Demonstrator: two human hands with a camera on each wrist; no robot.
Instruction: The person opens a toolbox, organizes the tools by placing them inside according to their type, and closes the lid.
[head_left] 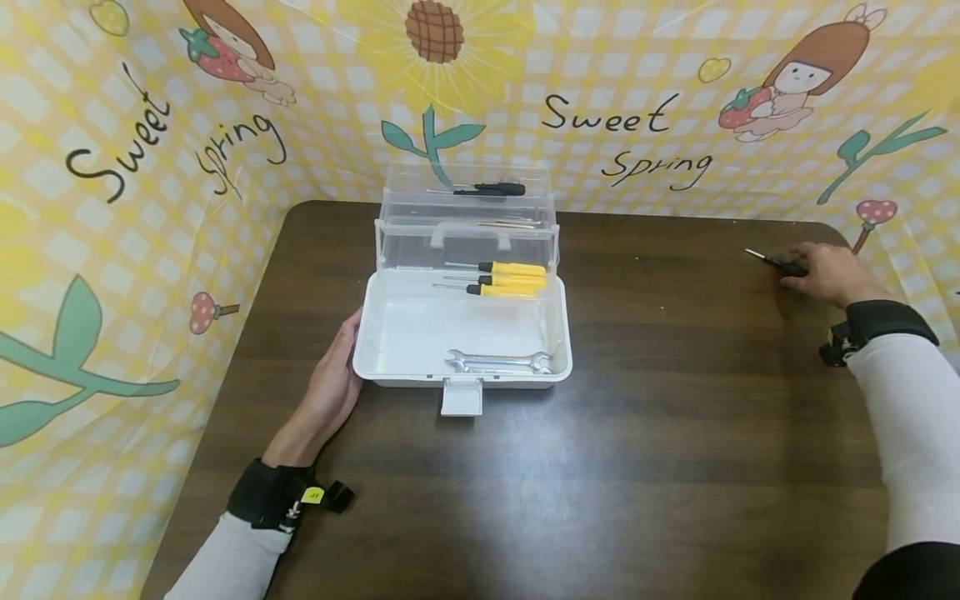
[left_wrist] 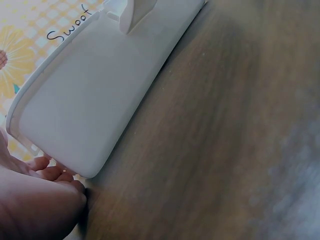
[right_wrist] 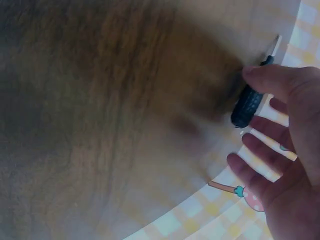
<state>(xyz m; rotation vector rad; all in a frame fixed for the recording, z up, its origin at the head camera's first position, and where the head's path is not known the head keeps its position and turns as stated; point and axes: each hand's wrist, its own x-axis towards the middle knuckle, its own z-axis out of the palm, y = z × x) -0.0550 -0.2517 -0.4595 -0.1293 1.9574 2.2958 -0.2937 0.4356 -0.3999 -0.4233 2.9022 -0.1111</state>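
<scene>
A white toolbox (head_left: 362, 333) with a clear, raised lid stands on the brown table. My left hand (head_left: 336, 375) rests against its left side, and the left wrist view shows the fingers at the box's (left_wrist: 95, 95) lower corner below the rim. At the far right of the table, my right hand (head_left: 828, 273) pinches a black-handled screwdriver (head_left: 783, 264) between thumb and fingers. The right wrist view shows the thumb on the screwdriver's (right_wrist: 247, 105) handle, its metal shaft pointing away. Silver wrenches (head_left: 501, 362) lie in the bottom of the box.
Several yellow-handled screwdrivers (head_left: 513, 281) lie at the back of the box. Black-handled screwdrivers (head_left: 502, 189) and thin metal pieces (head_left: 510, 223) sit in the clear upper trays. A white latch (head_left: 462, 398) hangs at the front. A yellow checked cloth (head_left: 637, 50) borders the table.
</scene>
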